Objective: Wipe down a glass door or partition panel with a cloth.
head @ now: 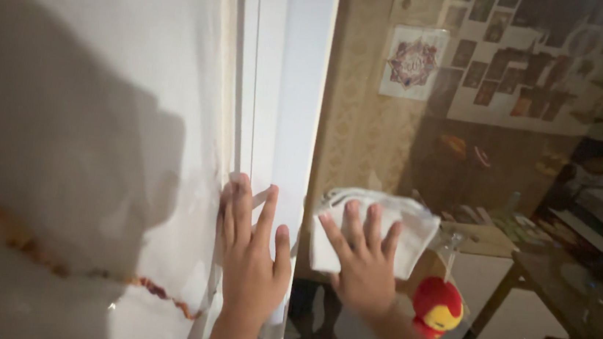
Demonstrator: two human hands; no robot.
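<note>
Head view looks straight at a window, and I see the right hand (362,267) spread flat, fingers open and splayed, pressing a folded white cloth (373,232) against the glass pane (507,174); the cloth sits at about five o'clock from the centre of the picture, its top edge poking out above the fingertips and one corner out toward three o'clock. The left hand (253,250) lies just at nine o'clock of it, fingers extended and close together, resting open on the white window frame (281,79), gripping nothing. Further toward nine o'clock is a white wall (87,97) with a rusty-brown cracked streak (29,246) running across it. Through or in the glass I make out a red and yellow plush toy (438,306) at four o'clock of the cloth, a wooden table (570,291) beyond, and a wall of pictures (518,58) at one o'clock; whether these are reflections or behind the pane I cannot tell. My worry is that the cloth is held by palm pressure alone, so a lighter push could let it slide down the glass and fall. Hard leaning on the pane could stress it, and the flat left hand gives little bracing if the frame shifts. The loose cloth corner may also bunch and smear rather than wipe.
</note>
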